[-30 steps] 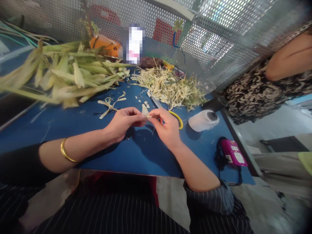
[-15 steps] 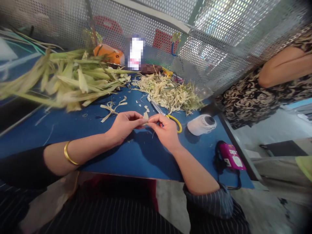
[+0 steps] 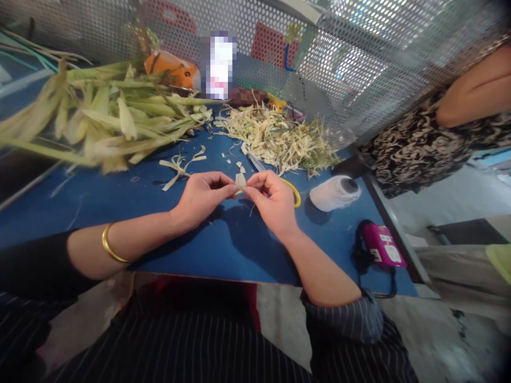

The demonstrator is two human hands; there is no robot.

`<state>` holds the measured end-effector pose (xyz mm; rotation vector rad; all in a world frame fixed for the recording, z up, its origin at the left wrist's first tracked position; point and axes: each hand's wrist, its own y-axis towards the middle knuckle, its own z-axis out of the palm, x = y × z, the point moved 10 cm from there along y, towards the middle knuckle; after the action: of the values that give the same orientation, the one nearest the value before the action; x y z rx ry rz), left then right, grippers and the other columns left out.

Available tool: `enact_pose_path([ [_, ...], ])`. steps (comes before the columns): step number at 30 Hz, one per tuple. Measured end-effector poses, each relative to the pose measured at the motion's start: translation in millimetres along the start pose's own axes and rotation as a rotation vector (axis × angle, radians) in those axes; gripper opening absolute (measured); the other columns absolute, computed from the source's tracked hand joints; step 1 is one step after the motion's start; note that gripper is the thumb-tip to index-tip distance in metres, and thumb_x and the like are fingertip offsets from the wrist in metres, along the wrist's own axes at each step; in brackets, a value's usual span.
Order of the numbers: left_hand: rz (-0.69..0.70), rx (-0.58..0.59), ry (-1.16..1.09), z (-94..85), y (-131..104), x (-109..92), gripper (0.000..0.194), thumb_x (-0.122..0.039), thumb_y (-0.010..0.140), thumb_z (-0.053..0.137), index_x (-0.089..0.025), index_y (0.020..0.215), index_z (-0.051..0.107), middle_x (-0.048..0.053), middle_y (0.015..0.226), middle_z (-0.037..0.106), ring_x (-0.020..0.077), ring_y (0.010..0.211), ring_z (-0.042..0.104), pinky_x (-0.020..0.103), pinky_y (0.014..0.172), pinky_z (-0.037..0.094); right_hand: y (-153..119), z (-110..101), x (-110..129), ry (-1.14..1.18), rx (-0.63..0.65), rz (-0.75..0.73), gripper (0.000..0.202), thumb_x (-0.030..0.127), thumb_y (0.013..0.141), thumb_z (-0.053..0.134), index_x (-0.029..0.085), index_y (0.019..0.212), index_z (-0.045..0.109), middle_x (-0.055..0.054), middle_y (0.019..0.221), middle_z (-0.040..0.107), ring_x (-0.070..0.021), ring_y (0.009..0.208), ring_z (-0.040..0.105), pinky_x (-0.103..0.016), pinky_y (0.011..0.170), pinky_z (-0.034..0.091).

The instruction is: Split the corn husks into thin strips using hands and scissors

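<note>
A small pale piece of corn husk (image 3: pixel 240 180) is pinched between my left hand (image 3: pixel 202 199) and my right hand (image 3: pixel 275 205), fingertips almost meeting. A thin thread end hangs under the right fingers. Behind my right hand lies a pair of scissors (image 3: pixel 296 192) with yellow handles, partly hidden by it. Small husk scraps (image 3: pixel 240 166) lie just beyond my fingertips, and a split husk strip (image 3: pixel 175 169) rests beyond my left hand. To the right of my right hand, a cone of white thread (image 3: pixel 333 192) lies on the blue table (image 3: pixel 255 255).
A heap of long corn husks (image 3: pixel 128 114) covers the back left, and a pile of shredded husk strips (image 3: pixel 279 135) the back middle. A lit phone (image 3: pixel 221 66) stands near an orange package (image 3: pixel 171 69). A magenta device (image 3: pixel 385 244) with a cord lies right. Another person's arm (image 3: pixel 475 88) shows at right.
The view has shifted slightly, so the table's items sit higher in the picture. My hands still pinch the husk piece, which now shows broader between the fingertips.
</note>
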<state>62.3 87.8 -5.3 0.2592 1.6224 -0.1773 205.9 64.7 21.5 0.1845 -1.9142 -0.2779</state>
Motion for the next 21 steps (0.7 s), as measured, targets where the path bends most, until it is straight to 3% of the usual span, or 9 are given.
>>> enact_pose_path([
  [5,-0.032,0.038,-0.059,6.0,-1.4,0.8,0.019,-0.032,0.072,0.075,-0.014,0.075,0.069,0.003,0.072,0.069,0.0128,0.068,0.063,0.025,0.069,0.049,0.9,-0.5,-5.6,0.001,-0.012,0.019,0.019,0.024,0.079,0.067,0.021,0.092,0.054,0.002,0.074,0.062,-0.0127,0.068,0.060,-0.031,0.069,0.049],
  [9,-0.116,-0.004,-0.147,5.4,-2.3,5.3,0.021,-0.029,0.066,0.079,-0.014,0.069,0.066,0.001,0.067,0.067,0.0111,0.062,0.061,0.024,0.066,0.049,1.0,1.2,-3.1,-0.001,0.012,0.004,0.017,0.024,0.081,0.065,0.022,0.093,0.053,0.003,0.073,0.062,-0.0125,0.066,0.061,-0.030,0.066,0.049],
  [13,-0.220,0.003,-0.364,8.4,-2.4,16.4,0.021,-0.028,0.067,0.079,-0.015,0.067,0.063,0.000,0.064,0.066,0.0109,0.061,0.062,0.025,0.067,0.050,0.3,3.5,12.4,-0.044,0.049,-0.137,0.017,0.020,0.082,0.064,0.022,0.098,0.057,0.001,0.082,0.064,-0.0124,0.075,0.062,-0.030,0.073,0.049],
  [16,-0.277,0.039,-0.438,11.5,-2.6,23.7,0.019,-0.025,0.068,0.077,-0.015,0.067,0.062,0.001,0.064,0.065,0.0108,0.062,0.062,0.025,0.069,0.051,-2.4,6.4,23.9,-0.121,0.068,-0.265,0.008,0.017,0.084,0.062,0.022,0.090,0.061,0.001,0.085,0.064,-0.0119,0.077,0.060,-0.029,0.075,0.049],
  [21,-0.296,0.080,-0.469,15.1,-3.7,23.7,0.016,-0.020,0.067,0.077,-0.015,0.070,0.063,-0.001,0.068,0.063,0.0105,0.065,0.062,0.027,0.074,0.052,-3.3,7.1,24.4,-0.187,0.058,-0.292,0.006,0.017,0.086,0.059,0.021,0.082,0.062,0.001,0.079,0.063,-0.0120,0.074,0.058,-0.029,0.072,0.047],
])
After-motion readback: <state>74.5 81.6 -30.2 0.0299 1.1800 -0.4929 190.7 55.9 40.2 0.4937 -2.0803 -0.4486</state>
